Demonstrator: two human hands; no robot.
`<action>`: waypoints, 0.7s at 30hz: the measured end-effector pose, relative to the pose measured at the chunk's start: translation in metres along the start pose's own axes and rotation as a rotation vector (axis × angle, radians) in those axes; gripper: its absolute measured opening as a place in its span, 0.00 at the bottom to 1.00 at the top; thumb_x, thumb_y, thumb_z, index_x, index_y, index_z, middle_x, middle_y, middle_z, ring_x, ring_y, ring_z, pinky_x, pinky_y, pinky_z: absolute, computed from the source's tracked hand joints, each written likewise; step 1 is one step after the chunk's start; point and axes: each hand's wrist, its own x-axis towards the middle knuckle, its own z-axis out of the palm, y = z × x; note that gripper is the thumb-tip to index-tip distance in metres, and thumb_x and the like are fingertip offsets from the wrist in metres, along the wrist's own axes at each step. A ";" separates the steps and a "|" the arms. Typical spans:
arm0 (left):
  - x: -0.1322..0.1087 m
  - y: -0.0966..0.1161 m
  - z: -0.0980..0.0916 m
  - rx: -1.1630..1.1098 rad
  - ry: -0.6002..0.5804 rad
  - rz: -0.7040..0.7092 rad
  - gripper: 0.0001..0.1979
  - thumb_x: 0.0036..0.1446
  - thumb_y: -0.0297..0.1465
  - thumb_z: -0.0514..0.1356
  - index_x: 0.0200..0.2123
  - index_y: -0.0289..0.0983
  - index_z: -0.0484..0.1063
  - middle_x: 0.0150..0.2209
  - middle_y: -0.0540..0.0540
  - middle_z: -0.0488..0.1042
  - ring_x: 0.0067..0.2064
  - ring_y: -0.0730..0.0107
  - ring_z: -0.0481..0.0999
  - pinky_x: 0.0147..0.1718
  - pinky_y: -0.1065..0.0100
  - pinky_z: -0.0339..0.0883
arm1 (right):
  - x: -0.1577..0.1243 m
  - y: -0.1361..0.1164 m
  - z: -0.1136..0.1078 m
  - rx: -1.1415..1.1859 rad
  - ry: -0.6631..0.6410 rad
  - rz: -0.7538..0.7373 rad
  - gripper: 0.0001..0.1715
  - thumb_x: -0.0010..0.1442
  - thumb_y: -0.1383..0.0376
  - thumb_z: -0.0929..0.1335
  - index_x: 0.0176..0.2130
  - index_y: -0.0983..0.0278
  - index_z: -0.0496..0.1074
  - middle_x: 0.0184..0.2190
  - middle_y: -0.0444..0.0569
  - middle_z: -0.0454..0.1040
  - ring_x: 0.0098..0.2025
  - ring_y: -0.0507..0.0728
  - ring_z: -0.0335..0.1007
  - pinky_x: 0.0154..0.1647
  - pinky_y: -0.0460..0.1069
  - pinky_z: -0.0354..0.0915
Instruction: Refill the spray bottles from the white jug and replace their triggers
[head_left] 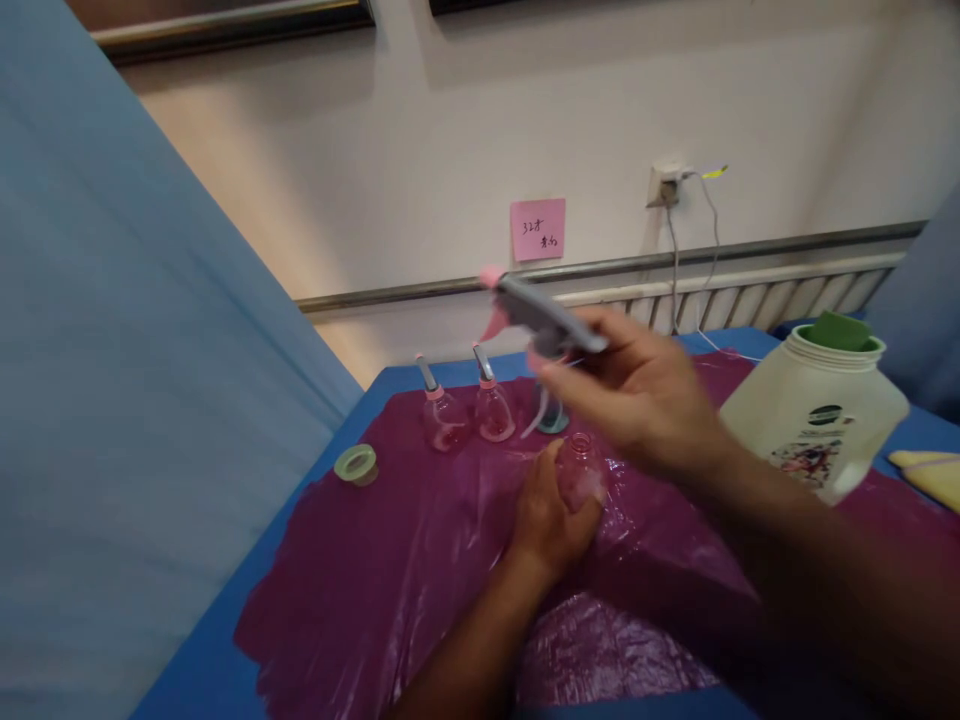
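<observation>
My right hand grips a grey and pink trigger spray head by its collar. From its underside a pale dip tube hangs down, slightly curved. Below it, my left hand is wrapped round a clear pinkish bottle standing upright with its mouth uncovered. The spray head is apart from the bottle, up and to the left of its neck. Two clear spray bottles with heads fitted, one further left and one nearer, stand behind my hands. Partly hidden behind the dip tube is a teal-based container.
A large cream jug with a green object in its mouth stands at right. A small greenish round tub sits at left on purple plastic sheeting. Yellow cloth lies far right. A blue curtain hangs left.
</observation>
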 end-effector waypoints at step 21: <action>0.002 0.007 -0.001 -0.046 -0.069 -0.024 0.41 0.61 0.34 0.73 0.75 0.43 0.64 0.73 0.37 0.73 0.75 0.44 0.72 0.75 0.41 0.65 | -0.057 0.088 -0.042 0.024 -0.082 0.377 0.21 0.71 0.51 0.77 0.57 0.59 0.82 0.50 0.51 0.87 0.49 0.59 0.84 0.53 0.55 0.78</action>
